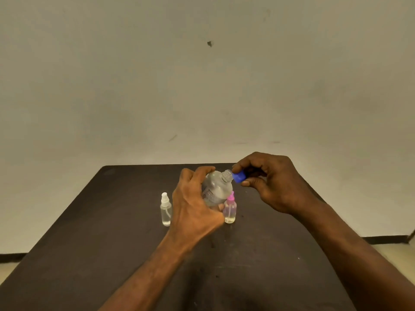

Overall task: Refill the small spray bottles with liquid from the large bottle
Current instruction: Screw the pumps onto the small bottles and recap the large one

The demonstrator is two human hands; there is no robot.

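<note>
My left hand (195, 209) grips the large clear bottle (217, 188), tilted with its open threaded neck pointing up and to the right. My right hand (268, 181) pinches the blue cap (238, 177) just off the neck. A small spray bottle with a white top (166, 209) stands upright left of my left hand. Another small spray bottle with a pink top (230, 208) stands right below the large bottle, partly hidden by my left hand's fingers.
The dark table (112, 254) runs from the near edge to the pale wall behind. A strip of floor with a dark skirting shows on both sides.
</note>
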